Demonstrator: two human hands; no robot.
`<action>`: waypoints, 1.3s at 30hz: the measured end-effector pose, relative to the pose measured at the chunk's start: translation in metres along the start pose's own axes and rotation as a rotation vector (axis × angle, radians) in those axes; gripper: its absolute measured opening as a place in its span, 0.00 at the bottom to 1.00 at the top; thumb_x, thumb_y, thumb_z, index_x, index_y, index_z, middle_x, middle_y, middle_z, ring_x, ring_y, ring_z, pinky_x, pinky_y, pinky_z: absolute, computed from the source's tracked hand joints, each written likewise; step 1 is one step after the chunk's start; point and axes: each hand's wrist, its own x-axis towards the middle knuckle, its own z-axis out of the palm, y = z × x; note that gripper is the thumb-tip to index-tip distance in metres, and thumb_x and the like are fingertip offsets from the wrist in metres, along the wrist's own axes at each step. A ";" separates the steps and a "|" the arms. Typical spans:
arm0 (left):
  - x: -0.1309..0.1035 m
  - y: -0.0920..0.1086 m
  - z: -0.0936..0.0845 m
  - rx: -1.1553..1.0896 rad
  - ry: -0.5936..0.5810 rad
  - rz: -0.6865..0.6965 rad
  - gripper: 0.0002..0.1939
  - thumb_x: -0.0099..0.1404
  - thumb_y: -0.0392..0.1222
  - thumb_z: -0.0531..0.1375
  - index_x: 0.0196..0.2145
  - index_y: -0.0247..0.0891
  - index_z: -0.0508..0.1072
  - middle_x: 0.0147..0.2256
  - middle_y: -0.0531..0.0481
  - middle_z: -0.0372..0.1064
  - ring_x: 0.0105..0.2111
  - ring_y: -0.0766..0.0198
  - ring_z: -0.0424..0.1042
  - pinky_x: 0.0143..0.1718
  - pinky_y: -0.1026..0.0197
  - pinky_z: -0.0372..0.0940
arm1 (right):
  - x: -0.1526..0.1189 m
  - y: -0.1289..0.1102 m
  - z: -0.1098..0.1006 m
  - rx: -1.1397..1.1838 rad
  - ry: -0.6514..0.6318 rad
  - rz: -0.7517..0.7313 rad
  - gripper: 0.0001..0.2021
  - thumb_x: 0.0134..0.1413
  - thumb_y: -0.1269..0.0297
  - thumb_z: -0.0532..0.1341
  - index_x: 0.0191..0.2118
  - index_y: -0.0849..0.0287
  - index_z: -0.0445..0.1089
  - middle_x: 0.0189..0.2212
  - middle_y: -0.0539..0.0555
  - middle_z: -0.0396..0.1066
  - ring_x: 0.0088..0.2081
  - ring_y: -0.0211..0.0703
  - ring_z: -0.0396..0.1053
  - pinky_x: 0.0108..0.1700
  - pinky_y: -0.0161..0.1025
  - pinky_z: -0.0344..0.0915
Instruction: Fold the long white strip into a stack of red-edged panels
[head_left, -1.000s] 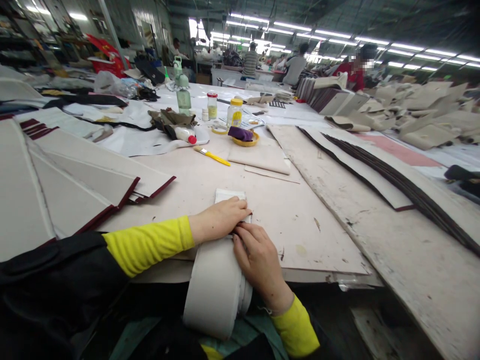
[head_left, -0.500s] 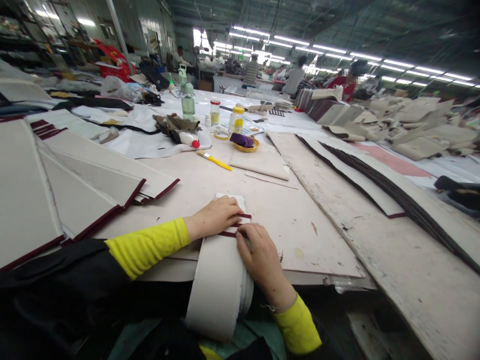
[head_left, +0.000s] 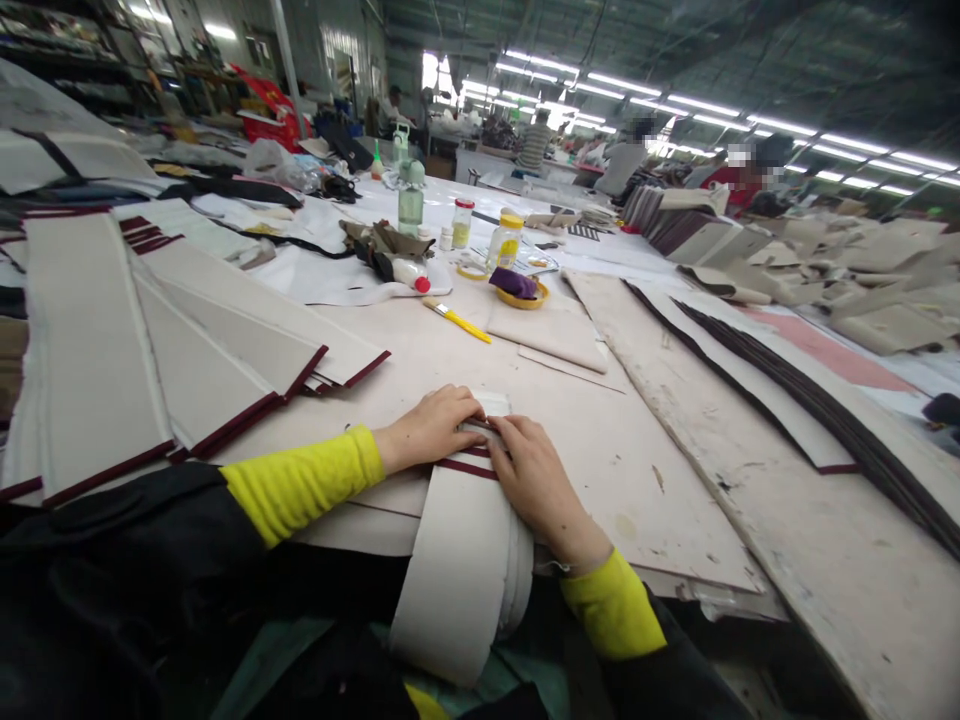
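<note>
A stack of long cream strips [head_left: 454,570] with maroon edging lies over the table's front edge and curves down toward my lap. My left hand [head_left: 431,430] is closed at the far end of the stack, its fingertips on the edge of the top strip. Close beside it, my right hand [head_left: 544,485] pinches the same edge from the right. The fingers of both hands almost meet there, and they partly cover the edging. Two maroon bands [head_left: 469,468] show just below them.
More cream panels with maroon edges [head_left: 97,350] fan out at the left. A yellow-handled brush [head_left: 459,322], a yellow-lidded jar [head_left: 505,242] and a purple cloth [head_left: 514,284] lie beyond my hands. On the right runs a long board [head_left: 720,470] with dark-edged strips. People work farther back.
My right hand has moved away from me along the stack, up to my left hand's fingertips. Both hands now pinch the far edge together. The view has shifted slightly left.
</note>
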 end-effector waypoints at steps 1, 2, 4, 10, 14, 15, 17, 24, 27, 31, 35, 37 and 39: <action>-0.001 0.000 0.001 0.002 0.009 -0.004 0.11 0.61 0.44 0.58 0.38 0.35 0.69 0.39 0.47 0.64 0.42 0.60 0.62 0.44 0.59 0.58 | 0.001 0.001 0.001 0.001 -0.016 -0.008 0.14 0.56 0.69 0.51 0.48 0.61 0.63 0.41 0.59 0.66 0.45 0.49 0.62 0.47 0.49 0.61; -0.001 -0.001 0.001 0.004 0.017 -0.007 0.10 0.61 0.44 0.58 0.38 0.35 0.69 0.39 0.47 0.64 0.42 0.61 0.62 0.44 0.59 0.58 | 0.002 0.002 0.001 0.000 -0.024 -0.014 0.14 0.56 0.70 0.51 0.48 0.61 0.63 0.41 0.59 0.67 0.44 0.49 0.62 0.47 0.48 0.61; -0.002 -0.001 0.002 0.012 0.027 -0.007 0.10 0.62 0.44 0.57 0.37 0.36 0.69 0.38 0.48 0.64 0.42 0.61 0.61 0.44 0.59 0.57 | 0.002 0.003 0.001 -0.004 -0.026 -0.022 0.13 0.56 0.70 0.51 0.46 0.60 0.64 0.40 0.58 0.67 0.44 0.48 0.62 0.46 0.48 0.61; -0.003 0.002 0.000 0.132 0.010 0.042 0.12 0.64 0.47 0.53 0.32 0.36 0.69 0.35 0.48 0.64 0.39 0.61 0.61 0.40 0.60 0.57 | -0.001 -0.002 0.000 -0.055 -0.025 -0.059 0.10 0.57 0.71 0.50 0.42 0.59 0.65 0.36 0.57 0.66 0.41 0.47 0.62 0.44 0.45 0.62; -0.006 0.002 -0.001 0.280 -0.009 0.128 0.16 0.68 0.45 0.47 0.32 0.35 0.69 0.35 0.46 0.64 0.37 0.60 0.61 0.39 0.59 0.56 | -0.001 -0.007 -0.002 -0.190 -0.052 -0.081 0.09 0.57 0.71 0.50 0.38 0.60 0.67 0.33 0.57 0.66 0.38 0.48 0.62 0.42 0.44 0.63; -0.008 0.002 -0.002 0.295 -0.018 0.148 0.16 0.68 0.45 0.46 0.33 0.35 0.69 0.35 0.46 0.64 0.37 0.60 0.61 0.39 0.58 0.56 | -0.001 -0.008 -0.002 -0.208 -0.055 -0.088 0.09 0.57 0.70 0.51 0.38 0.60 0.67 0.33 0.57 0.66 0.38 0.48 0.63 0.41 0.44 0.63; -0.014 0.000 -0.004 0.294 -0.034 0.176 0.17 0.69 0.44 0.45 0.35 0.35 0.70 0.35 0.45 0.64 0.37 0.60 0.61 0.40 0.58 0.56 | -0.003 -0.008 -0.002 -0.218 -0.040 -0.087 0.10 0.58 0.69 0.51 0.40 0.59 0.67 0.33 0.57 0.67 0.38 0.48 0.63 0.41 0.43 0.63; -0.034 0.000 -0.015 0.048 -0.036 0.082 0.18 0.69 0.44 0.43 0.44 0.38 0.70 0.44 0.46 0.65 0.45 0.62 0.61 0.49 0.58 0.54 | -0.012 -0.009 0.004 -0.274 0.091 0.006 0.11 0.59 0.67 0.49 0.40 0.59 0.68 0.33 0.57 0.70 0.37 0.46 0.66 0.38 0.41 0.64; -0.043 0.007 -0.015 -0.028 -0.082 -0.005 0.21 0.66 0.52 0.47 0.48 0.37 0.67 0.52 0.43 0.60 0.52 0.58 0.57 0.53 0.55 0.52 | -0.012 -0.010 0.004 -0.267 0.084 0.027 0.11 0.58 0.67 0.50 0.40 0.59 0.68 0.34 0.57 0.70 0.37 0.45 0.67 0.38 0.41 0.64; -0.057 0.017 -0.009 -0.035 -0.165 -0.150 0.47 0.53 0.64 0.56 0.60 0.30 0.48 0.61 0.35 0.41 0.60 0.51 0.44 0.58 0.52 0.44 | -0.015 -0.005 0.001 -0.213 0.081 0.100 0.14 0.59 0.63 0.50 0.45 0.62 0.66 0.38 0.60 0.71 0.41 0.49 0.67 0.42 0.44 0.63; -0.064 0.021 -0.003 -0.009 -0.174 -0.230 0.49 0.54 0.64 0.55 0.61 0.28 0.43 0.62 0.34 0.37 0.61 0.52 0.40 0.59 0.52 0.41 | -0.017 0.006 -0.004 -0.035 0.125 0.191 0.18 0.59 0.59 0.49 0.50 0.62 0.62 0.41 0.61 0.70 0.42 0.51 0.67 0.44 0.49 0.63; -0.065 0.021 -0.002 0.009 -0.176 -0.237 0.48 0.54 0.65 0.53 0.61 0.29 0.42 0.62 0.35 0.37 0.61 0.52 0.40 0.59 0.51 0.39 | -0.018 0.009 -0.007 0.112 0.205 0.227 0.19 0.57 0.57 0.51 0.50 0.61 0.62 0.40 0.60 0.69 0.42 0.50 0.66 0.44 0.50 0.63; -0.065 0.021 -0.001 0.018 -0.179 -0.240 0.48 0.55 0.66 0.51 0.61 0.29 0.42 0.62 0.35 0.36 0.61 0.53 0.39 0.59 0.50 0.38 | -0.019 0.008 -0.010 0.350 0.302 0.282 0.23 0.54 0.55 0.54 0.53 0.61 0.59 0.38 0.59 0.69 0.40 0.48 0.67 0.43 0.49 0.65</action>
